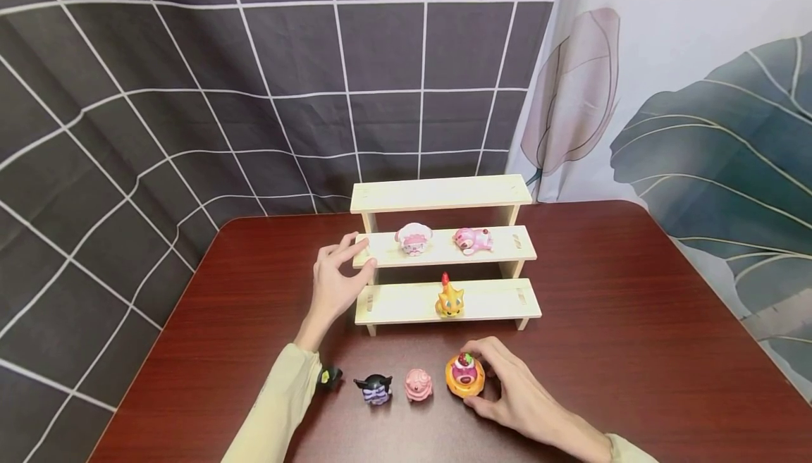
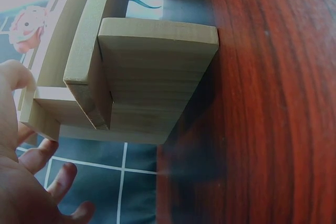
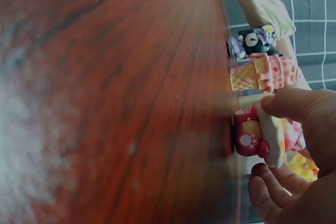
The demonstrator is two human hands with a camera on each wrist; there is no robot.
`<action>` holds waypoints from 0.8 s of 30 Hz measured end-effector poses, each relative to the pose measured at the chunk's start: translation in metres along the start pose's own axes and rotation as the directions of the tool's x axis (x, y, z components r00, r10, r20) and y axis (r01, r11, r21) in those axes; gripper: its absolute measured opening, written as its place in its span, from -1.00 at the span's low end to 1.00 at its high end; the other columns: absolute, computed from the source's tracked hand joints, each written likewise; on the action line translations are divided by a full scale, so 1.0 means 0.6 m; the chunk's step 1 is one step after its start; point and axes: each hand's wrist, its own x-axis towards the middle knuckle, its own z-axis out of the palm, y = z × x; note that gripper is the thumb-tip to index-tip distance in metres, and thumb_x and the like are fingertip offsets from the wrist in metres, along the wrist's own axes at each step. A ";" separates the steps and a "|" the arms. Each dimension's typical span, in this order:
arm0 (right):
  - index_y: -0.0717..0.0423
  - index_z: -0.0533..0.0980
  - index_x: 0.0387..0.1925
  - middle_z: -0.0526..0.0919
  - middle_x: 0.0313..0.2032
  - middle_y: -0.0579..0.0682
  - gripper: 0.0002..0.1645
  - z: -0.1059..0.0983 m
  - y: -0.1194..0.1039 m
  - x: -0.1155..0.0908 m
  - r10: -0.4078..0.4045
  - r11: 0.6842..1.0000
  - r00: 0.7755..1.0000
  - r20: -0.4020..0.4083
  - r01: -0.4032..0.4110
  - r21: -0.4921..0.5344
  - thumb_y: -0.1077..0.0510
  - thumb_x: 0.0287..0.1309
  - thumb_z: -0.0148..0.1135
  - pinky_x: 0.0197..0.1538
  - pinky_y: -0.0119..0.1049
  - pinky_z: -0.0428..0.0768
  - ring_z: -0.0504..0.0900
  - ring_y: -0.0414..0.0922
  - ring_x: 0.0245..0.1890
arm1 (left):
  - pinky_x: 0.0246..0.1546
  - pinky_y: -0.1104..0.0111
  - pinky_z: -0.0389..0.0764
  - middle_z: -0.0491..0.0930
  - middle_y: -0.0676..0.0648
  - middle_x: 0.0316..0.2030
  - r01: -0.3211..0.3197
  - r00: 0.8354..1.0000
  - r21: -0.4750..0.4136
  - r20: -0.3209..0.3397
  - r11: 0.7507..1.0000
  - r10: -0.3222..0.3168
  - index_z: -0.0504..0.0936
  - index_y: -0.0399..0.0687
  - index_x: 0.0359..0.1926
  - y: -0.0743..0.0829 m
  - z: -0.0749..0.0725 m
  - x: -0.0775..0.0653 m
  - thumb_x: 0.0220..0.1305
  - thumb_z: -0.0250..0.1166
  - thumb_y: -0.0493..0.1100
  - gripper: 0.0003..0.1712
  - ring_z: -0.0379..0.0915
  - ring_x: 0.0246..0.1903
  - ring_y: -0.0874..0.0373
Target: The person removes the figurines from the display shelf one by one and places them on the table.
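My left hand grips the left end of the middle tier of a pale wooden three-tier stand, thumb at its front edge. On the table, my right hand holds a pink bear figurine with an orange ring and a strawberry on top, between thumb and fingers. In the right wrist view, the bear's paw-print feet show. To its left stand a pink ice-cream-cone figurine and a black-and-purple eared figurine. A black figurine with a yellow mark is partly hidden by my left sleeve.
The middle tier bears a white-and-pink figurine and a lying pink bear figurine. A yellow figurine with a red tip sits on the lowest tier. Behind the reddish-brown table hangs a dark gridded curtain.
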 end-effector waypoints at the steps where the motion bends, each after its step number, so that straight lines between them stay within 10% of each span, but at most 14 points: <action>1: 0.14 0.45 0.13 0.50 -0.01 -0.11 -0.12 0.000 0.000 0.000 0.000 1.000 1.000 0.000 0.000 0.001 0.32 -0.35 0.64 -0.16 -0.30 0.58 0.53 -0.21 -0.12 | -0.06 0.03 0.31 0.59 -0.09 0.19 0.000 1.000 -0.001 0.001 1.000 0.000 0.74 -0.06 0.07 0.000 0.000 0.000 0.11 0.48 -0.14 -0.55 0.34 -0.01 -0.10; 24: 0.23 0.44 0.12 0.50 -0.03 -0.12 -0.16 -0.002 -0.003 0.003 0.029 0.999 1.000 -0.005 -0.029 0.035 0.30 -0.29 0.63 -0.18 -0.34 0.57 0.54 -0.23 -0.14 | -0.05 0.03 0.32 0.59 -0.06 0.19 0.003 1.000 0.002 -0.003 1.000 -0.003 0.75 -0.05 0.07 0.003 0.000 0.000 0.10 0.48 -0.14 -0.55 0.35 0.00 -0.09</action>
